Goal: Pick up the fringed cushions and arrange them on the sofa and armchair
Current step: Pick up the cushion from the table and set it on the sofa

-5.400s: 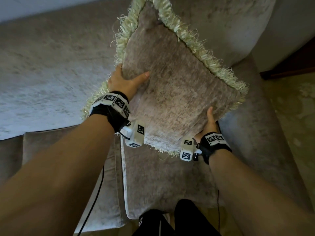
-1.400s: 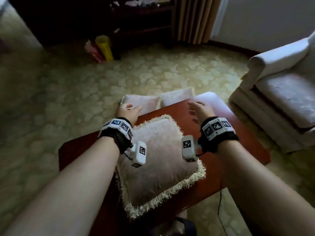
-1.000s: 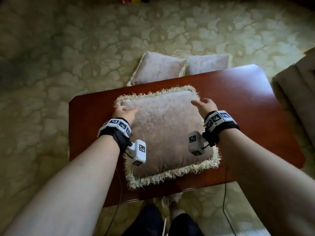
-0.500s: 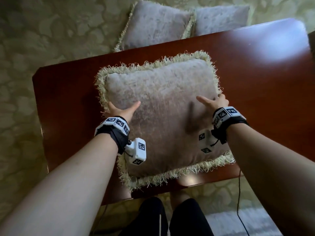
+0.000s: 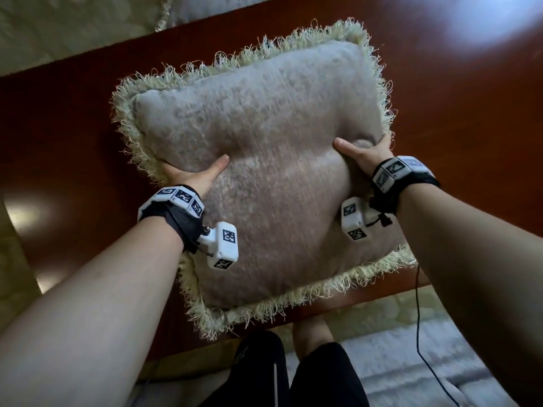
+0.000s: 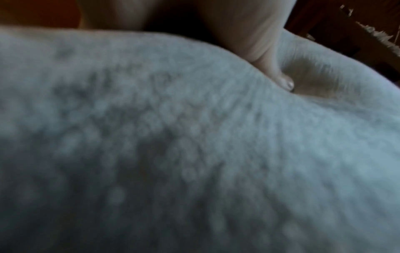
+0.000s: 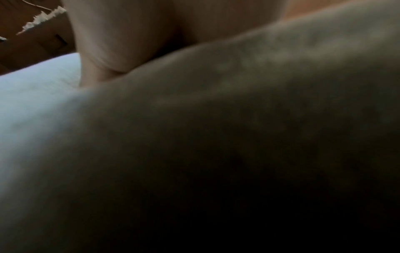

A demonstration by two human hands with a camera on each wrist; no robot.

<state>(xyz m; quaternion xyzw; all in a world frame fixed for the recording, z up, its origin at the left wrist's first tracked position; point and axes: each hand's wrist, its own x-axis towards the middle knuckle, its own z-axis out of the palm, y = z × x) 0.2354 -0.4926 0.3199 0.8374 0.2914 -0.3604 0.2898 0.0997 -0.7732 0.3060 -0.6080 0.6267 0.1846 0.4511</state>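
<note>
Mauve-grey cushion point(image 5: 264, 160), cream fringe; glossy red-brown table point(image 5: 455, 118).

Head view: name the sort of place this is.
Probably a home living room: a fringed cushion gripped by the left hand and right hand above a polished wooden table, on patterned carpet.

We're looking down on a glossy reddish-brown desk point(image 5: 458, 118), bright glare on its far right corner and another patch of shine at the left edge. Beneath it runs the pale patterned floor point(image 5: 58, 27). On that floor, just past the desk's far edge, we catch a sliver of a second fringed cushion point(image 5: 205, 7).
</note>
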